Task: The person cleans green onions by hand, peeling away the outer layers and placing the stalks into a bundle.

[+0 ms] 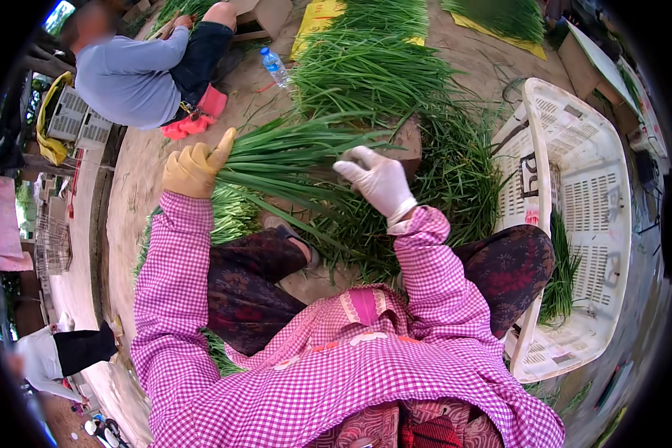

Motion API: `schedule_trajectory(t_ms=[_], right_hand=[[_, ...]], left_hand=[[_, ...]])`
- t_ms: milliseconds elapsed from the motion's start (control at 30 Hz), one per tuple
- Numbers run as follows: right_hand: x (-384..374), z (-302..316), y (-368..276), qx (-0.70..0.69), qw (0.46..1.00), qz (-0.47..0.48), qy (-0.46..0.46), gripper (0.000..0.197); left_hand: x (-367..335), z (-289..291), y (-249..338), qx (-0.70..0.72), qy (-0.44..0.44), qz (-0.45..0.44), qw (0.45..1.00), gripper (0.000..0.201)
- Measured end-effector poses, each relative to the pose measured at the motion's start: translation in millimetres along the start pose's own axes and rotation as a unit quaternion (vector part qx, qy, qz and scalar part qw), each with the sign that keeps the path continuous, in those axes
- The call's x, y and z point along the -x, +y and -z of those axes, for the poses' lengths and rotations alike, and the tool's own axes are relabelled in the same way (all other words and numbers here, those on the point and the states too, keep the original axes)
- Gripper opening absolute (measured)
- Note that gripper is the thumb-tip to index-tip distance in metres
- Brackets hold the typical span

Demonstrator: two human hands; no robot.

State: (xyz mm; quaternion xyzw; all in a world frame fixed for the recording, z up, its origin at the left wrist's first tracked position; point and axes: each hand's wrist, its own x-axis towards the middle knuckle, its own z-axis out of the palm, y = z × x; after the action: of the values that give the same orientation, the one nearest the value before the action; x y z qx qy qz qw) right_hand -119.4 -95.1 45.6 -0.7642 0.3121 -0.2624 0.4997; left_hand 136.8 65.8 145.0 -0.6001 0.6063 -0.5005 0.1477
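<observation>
My left hand (196, 166), in a yellow glove, is closed around one end of a bunch of long green chives (287, 155). The leaves fan out to the right, above the ground between my knees. Close to their loose tips is my right hand (378, 181) in a thin white glove, its fingers bent and apart with nothing visible between them. Beneath and to the right spreads a heap of loose chives (455, 175). A paler bundle of chives (234, 213) lies below my left wrist.
A white plastic crate (529, 328) with some greens inside stands at my right knee. Ahead lie large piles of chives (369, 71) on yellow sheeting (315, 22). A water bottle (275, 69) stands near a seated person (138, 78) at the far left. Another person (48, 355) is further left.
</observation>
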Motion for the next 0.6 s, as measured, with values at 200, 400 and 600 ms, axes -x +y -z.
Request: schedule_trajectory(t_ms=[200,400,600], right_hand=[[6,7,-12,-0.334,0.931,-0.114,-0.089,0.019],[-7,57,15,-0.380,0.914,-0.014,0.143,0.019],[-18,50,35,-0.167,0.970,-0.002,0.179,0.020]], left_hand=[[-5,2,4,0.003,0.027,-0.026,0.999,0.056],[1,-2,2,0.004,0.026,-0.015,1.000,0.062],[1,4,7,0.043,-0.006,-0.062,0.997,0.059]])
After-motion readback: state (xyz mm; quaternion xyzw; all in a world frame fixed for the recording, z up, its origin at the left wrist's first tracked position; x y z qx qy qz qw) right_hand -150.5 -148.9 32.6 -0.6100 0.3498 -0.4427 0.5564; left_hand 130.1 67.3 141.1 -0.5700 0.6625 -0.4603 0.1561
